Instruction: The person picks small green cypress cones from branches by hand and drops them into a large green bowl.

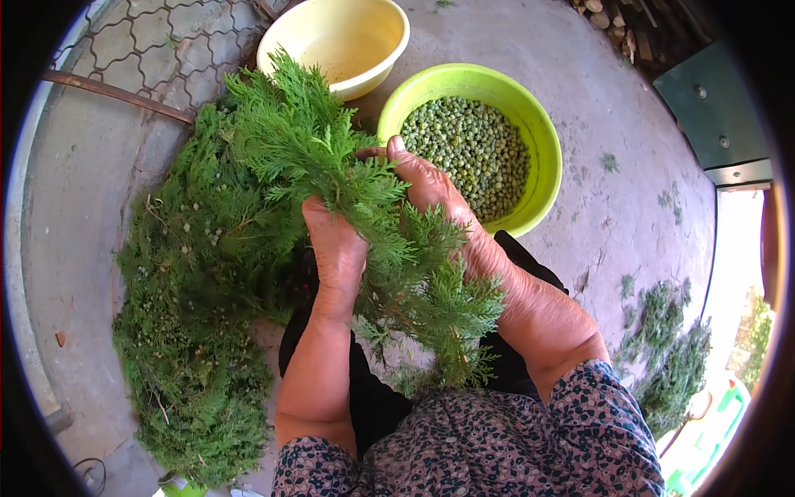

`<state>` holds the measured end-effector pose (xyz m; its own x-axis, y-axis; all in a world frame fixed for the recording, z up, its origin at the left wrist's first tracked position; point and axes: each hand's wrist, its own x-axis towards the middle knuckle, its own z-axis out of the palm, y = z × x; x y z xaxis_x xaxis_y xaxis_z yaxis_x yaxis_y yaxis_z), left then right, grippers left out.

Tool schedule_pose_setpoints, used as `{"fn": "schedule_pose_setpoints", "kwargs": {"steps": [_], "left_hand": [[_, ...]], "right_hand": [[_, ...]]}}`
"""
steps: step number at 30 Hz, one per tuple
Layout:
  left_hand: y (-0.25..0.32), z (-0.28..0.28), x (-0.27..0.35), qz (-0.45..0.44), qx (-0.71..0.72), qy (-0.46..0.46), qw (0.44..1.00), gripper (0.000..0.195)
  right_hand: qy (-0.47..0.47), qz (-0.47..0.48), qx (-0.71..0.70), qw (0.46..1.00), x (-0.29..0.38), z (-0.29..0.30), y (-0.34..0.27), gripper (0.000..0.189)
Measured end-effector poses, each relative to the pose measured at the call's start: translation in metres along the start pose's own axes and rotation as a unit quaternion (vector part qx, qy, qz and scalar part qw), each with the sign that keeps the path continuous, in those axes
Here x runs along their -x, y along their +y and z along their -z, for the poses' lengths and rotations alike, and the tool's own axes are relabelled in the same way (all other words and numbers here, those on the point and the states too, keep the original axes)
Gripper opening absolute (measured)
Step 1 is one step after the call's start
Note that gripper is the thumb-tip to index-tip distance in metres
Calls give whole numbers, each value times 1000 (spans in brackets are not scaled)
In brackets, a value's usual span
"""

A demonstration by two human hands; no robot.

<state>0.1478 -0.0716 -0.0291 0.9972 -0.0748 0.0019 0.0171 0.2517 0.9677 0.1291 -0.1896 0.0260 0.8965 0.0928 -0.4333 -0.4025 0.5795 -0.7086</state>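
Observation:
My left hand (335, 245) is closed around a leafy evergreen branch (298, 136), which looks like arborvitae or cypress, in front of my body. On the branch's right side is my right hand (422, 177), its thumb up near the rim of a lime-green basin (549, 155); foliage hides most of its fingers, so its grip does not show. Many small green cones or berries (466, 149) lie in that basin. A large heap of similar cut branches (192, 323) covers the floor at my left, some bearing small pale cones.
A cream plastic basin (372, 68) with a little debris stands beyond the branch. Wavy metal mesh (180, 56) lies at upper left. More cut greenery (664, 348) is on the concrete floor at right, below a dark green panel (714, 105). Firewood (605, 18) is stacked at upper right.

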Motion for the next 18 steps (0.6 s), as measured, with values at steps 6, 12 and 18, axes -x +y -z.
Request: {"fn": "schedule_pose_setpoints", "kwargs": {"steps": [6, 12, 18], "left_hand": [[-9, 15, 9, 77, 130, 21, 988, 34], [1, 24, 2, 149, 180, -42, 971, 30], [14, 8, 6, 91, 54, -19, 994, 31]], "right_hand": [[26, -58, -98, 993, -9, 7, 3, 31], [-2, -17, -230, 973, -29, 15, 19, 27], [-28, 1, -170, 985, -24, 14, 20, 29]]}}
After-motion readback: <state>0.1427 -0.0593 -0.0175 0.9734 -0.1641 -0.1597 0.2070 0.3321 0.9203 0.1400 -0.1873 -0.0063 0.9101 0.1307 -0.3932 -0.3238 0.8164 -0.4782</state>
